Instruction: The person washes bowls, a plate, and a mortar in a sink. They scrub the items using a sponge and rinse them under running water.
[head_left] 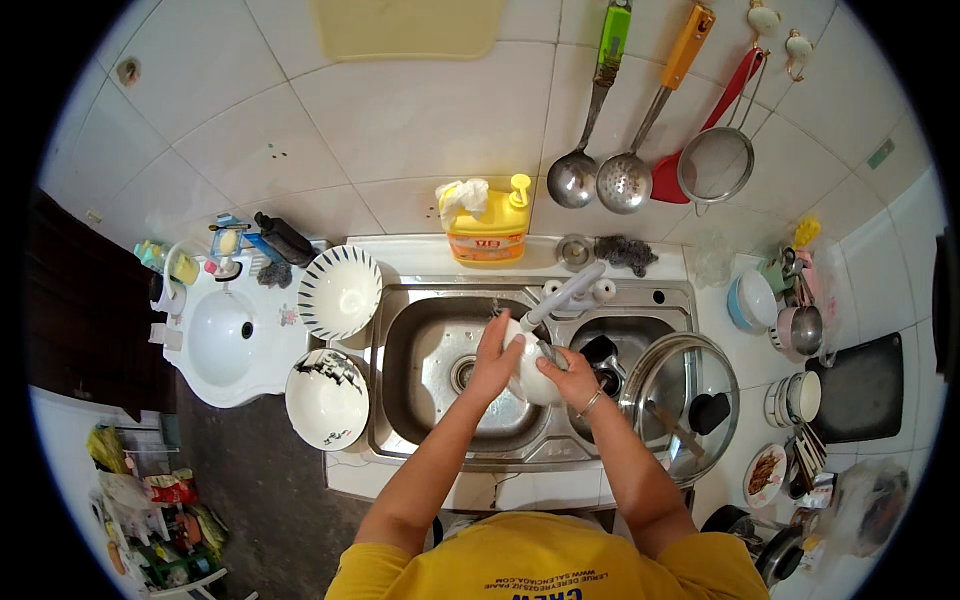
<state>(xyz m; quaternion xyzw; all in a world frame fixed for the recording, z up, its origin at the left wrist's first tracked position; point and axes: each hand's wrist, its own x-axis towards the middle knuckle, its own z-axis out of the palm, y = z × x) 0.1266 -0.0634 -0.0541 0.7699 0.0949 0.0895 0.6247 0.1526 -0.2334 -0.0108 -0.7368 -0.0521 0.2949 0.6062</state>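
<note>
Above the divider of the steel double sink (410,440), I hold a white bowl (527,378) tilted on its side beneath the faucet (567,293). My left hand (495,360) grips the bowl's left rim, thumb toward me. On the other side my right hand (570,382) is closed at the bowl's edge, with a small greyish thing by its thumb that I cannot make out. Left of the sink stand a large bowl with blue stripes (340,292) and a bowl with a black ink pattern (327,400).
A big glass lid (690,400) leans over the right basin, where dark utensils lie. Behind the sink are a yellow detergent jug (487,230) and a dark scouring pad (627,254). Ladles and a strainer (716,163) hang on the wall. A washbasin (225,335) stands left.
</note>
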